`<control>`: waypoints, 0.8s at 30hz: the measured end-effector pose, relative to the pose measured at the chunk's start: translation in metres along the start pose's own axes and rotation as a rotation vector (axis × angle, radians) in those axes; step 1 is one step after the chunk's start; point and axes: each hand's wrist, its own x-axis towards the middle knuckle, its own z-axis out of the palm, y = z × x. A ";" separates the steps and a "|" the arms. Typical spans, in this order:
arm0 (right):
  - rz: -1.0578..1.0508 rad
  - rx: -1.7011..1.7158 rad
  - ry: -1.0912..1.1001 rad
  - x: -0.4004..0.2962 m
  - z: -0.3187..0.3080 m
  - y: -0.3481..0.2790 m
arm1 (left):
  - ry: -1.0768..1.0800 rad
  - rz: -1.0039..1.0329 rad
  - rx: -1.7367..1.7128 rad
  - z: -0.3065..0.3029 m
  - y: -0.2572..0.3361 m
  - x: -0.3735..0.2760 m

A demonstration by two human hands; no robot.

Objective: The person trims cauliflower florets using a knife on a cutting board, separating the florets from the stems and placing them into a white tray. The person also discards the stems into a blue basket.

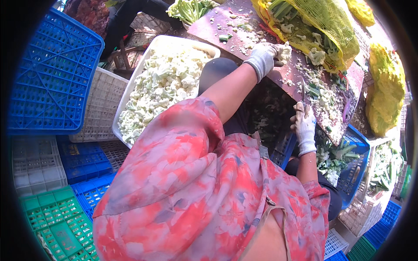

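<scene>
Above the reddish board [204, 31], my left hand [264, 57], in a pale knit work glove, grips a cauliflower piece [286, 52]. My right hand [303, 125], also gloved, is closed around the handle of a small knife [303, 88] near the board's front edge. Its thin, curved blade points away from me. Trimmings and crumbs of cauliflower [325, 99] are scattered over the board. Behind both hands, a yellow mesh bag [344, 36] lies with its mouth open, showing cauliflower [316, 56] and green stalks. At my left knee stands a white tub [183, 39] heaped with cut florets [160, 84].
Under the board's right corner, a blue crate [354, 169] holds leaves and trimmings. Beyond are a white crate [365, 212] and a full yellow sack [385, 94]. Blue [58, 75] and green crates [58, 222] crowd the left. Another person's dark-clothed leg [122, 23] is at upper left.
</scene>
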 end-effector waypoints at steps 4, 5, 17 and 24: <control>-0.009 0.085 -0.087 -0.001 0.008 -0.006 | 0.139 0.203 -0.205 -0.109 0.091 -0.104; 0.005 0.092 -0.093 0.000 0.010 -0.006 | 0.221 0.291 -0.009 -0.138 0.107 -0.132; 0.021 0.005 -0.093 0.001 0.012 -0.022 | 0.331 -0.661 1.547 -0.356 0.030 -0.298; 0.103 0.094 0.053 0.020 -0.025 -0.011 | 0.283 0.022 0.768 -0.206 0.134 -0.130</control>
